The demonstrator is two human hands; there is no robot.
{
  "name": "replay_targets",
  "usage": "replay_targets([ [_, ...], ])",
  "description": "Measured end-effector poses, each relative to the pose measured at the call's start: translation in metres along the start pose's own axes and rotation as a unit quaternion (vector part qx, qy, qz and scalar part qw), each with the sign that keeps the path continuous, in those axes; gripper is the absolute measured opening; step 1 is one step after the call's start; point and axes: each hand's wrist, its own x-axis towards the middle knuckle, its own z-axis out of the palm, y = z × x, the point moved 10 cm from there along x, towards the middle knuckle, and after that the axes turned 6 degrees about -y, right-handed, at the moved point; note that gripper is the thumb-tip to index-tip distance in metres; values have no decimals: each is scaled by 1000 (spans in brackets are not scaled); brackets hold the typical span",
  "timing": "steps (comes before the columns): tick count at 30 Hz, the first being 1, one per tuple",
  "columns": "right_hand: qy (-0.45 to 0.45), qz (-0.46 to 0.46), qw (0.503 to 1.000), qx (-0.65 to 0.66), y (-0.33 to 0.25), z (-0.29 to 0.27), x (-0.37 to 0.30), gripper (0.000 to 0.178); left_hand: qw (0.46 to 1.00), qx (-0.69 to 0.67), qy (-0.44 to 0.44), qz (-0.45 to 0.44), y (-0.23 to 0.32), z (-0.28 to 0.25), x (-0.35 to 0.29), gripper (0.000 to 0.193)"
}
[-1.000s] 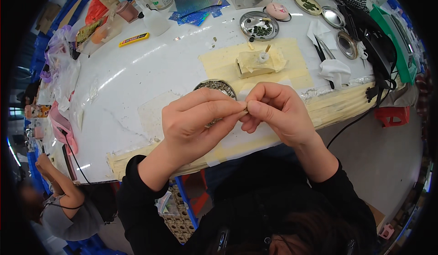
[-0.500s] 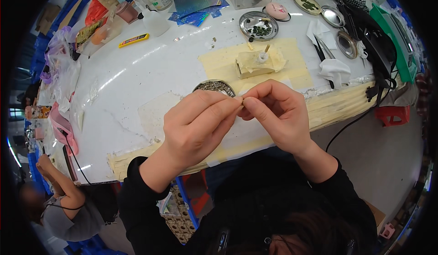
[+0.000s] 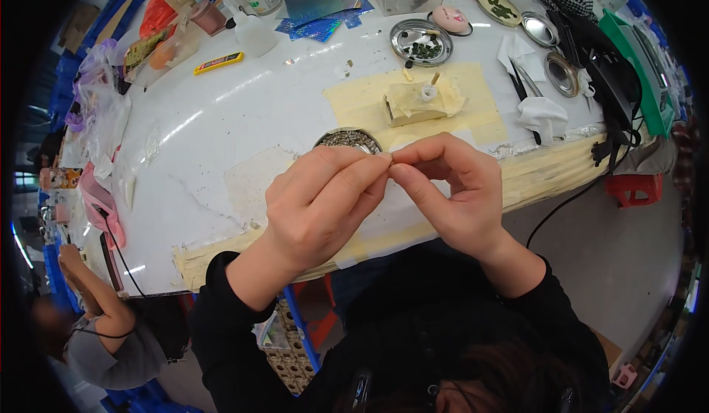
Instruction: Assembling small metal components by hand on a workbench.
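My left hand [image 3: 314,199] and my right hand [image 3: 454,191] meet fingertip to fingertip above the near part of the table. Both are closed in a pinch around something tiny, too small and too covered by the fingers to name. Just beyond the left fingers sits a round metal dish [image 3: 320,140] of small grey pieces, its near side hidden by that hand. Farther back, past the right hand, a small block wrapped in pale yellow tape [image 3: 402,108] carries a white nozzle-like piece [image 3: 427,91] with a thin stick in it.
A metal plate [image 3: 399,32] of dark green bits stands behind the block. At right lie tweezers [image 3: 526,78], crumpled tissue [image 3: 543,115] and a black bag [image 3: 602,59]. A yellow cutter [image 3: 219,63] and bottle [image 3: 253,36] stand back left. Another person [image 3: 111,332] works at far left.
My hands stay pinched together at nearly the same spot, and the right fingers have shifted very slightly. The view has moved a little.
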Motion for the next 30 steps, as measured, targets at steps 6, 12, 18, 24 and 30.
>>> replay_targets([
  [6, -64, 117, 978, 160, 22, 4, -1, 12, 997, -71, -28, -15, -7, 2, 3, 23],
  [12, -136, 209, 910, 332, 38, 22, -8, 20, 972, -216, -62, -74, -24, 9, 1, 20],
  [18, -145, 262, 848, 438, 45, 33, -16, 21, 941, -309, -66, -126, -36, 16, -2, 18],
  [24, -49, 141, 958, 243, 32, 10, -6, 17, 992, -111, -29, -56, -17, 5, 5, 20],
  [30, -4, -16, 1000, 1, -1, 1, -1, 12, 1000, -15, 2, 3, -1, -1, 3, 24],
])
